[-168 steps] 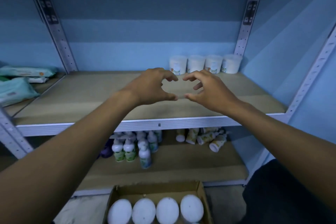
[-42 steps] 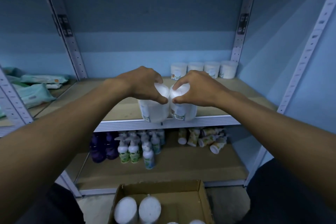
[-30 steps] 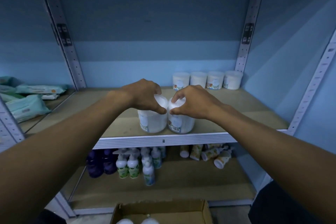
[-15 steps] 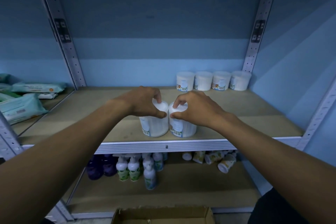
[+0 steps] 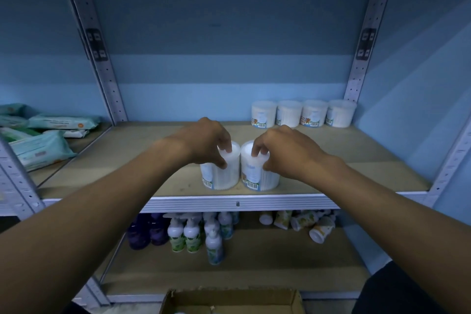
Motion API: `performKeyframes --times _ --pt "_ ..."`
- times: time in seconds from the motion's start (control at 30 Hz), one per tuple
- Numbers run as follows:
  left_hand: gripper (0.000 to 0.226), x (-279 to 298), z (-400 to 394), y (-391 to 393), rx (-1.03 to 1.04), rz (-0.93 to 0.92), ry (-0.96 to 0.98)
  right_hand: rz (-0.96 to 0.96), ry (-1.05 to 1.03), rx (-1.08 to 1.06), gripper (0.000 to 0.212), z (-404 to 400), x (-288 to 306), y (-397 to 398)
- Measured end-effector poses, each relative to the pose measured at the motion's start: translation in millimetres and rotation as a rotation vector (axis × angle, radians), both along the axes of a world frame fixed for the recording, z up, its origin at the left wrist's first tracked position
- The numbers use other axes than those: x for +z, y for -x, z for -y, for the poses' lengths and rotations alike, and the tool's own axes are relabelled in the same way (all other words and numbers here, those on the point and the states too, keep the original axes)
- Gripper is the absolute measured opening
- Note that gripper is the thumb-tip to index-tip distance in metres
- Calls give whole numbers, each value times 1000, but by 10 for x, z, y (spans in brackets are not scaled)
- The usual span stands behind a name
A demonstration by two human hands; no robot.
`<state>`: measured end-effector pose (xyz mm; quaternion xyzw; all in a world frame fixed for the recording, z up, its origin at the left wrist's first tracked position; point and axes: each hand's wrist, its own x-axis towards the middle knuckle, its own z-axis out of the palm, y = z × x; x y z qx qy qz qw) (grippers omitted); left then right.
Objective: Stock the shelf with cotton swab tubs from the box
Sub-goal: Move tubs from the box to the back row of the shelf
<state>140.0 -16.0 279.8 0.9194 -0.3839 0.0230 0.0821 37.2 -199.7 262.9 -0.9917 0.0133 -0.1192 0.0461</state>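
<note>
A shop stockroom or retail aisle is suggested. Metal racking with perforated uprights (image 5: 108, 76) and board shelves (image 5: 331, 150) is set against a blue wall. Goods are kept in multiples of one kind: a row of identical labelled tubs (image 5: 302, 113) with barcodes at the back right, wipe packs (image 5: 43, 150) stacked in the next bay, pump bottles (image 5: 193, 233) grouped on the lower shelf. An open cardboard box (image 5: 229, 301) is seen on the floor below.

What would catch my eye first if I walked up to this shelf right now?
Two hands meet at the shelf's front edge: the left hand and right hand each grip a white tub, left tub and right tub, standing side by side. Four matching tubs line the back right corner.
</note>
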Motion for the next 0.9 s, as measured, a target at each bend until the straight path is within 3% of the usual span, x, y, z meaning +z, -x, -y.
performKeyframes --times 0.17,0.9 --pt "35 -50 27 -37 29 5 41 81 38 -2 39 -8 -78 -65" --pt "35 -121 72 -717 73 67 61 102 71 9 40 105 -147 -965"
